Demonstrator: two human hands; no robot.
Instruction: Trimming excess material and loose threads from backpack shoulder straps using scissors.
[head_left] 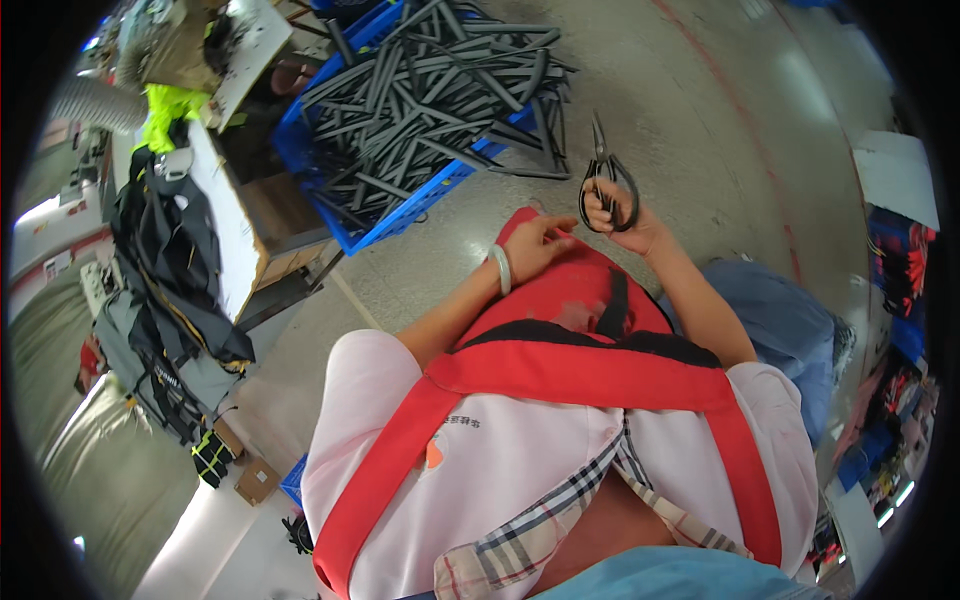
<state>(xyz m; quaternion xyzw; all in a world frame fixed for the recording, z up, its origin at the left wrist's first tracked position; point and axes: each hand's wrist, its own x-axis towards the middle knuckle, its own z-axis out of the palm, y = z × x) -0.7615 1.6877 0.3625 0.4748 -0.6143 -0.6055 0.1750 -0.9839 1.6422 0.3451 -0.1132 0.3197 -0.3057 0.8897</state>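
My right hand (636, 232) grips a pair of scissors (601, 146), its fingers wrapped round the large black handles while the metal blades point away from me. To its left, my left hand (537, 250) lies over the red apron (575, 295) on my lap, fingers loosely apart and holding nothing. A pale bangle (500, 268) circles the left wrist. Just beyond both hands, a blue plastic crate (425, 205) is heaped with dark grey tube-like strips (430, 95). Some of them stick out over its right side.
At the left stands a white-topped table (222, 220), with black and grey garments (150, 270) hanging beside it. Small cardboard boxes (257, 481) sit low at the left. Grey floor (700, 130) with a red line stretches to the right. Beyond it are blue bins (900, 255) with red and dark items.
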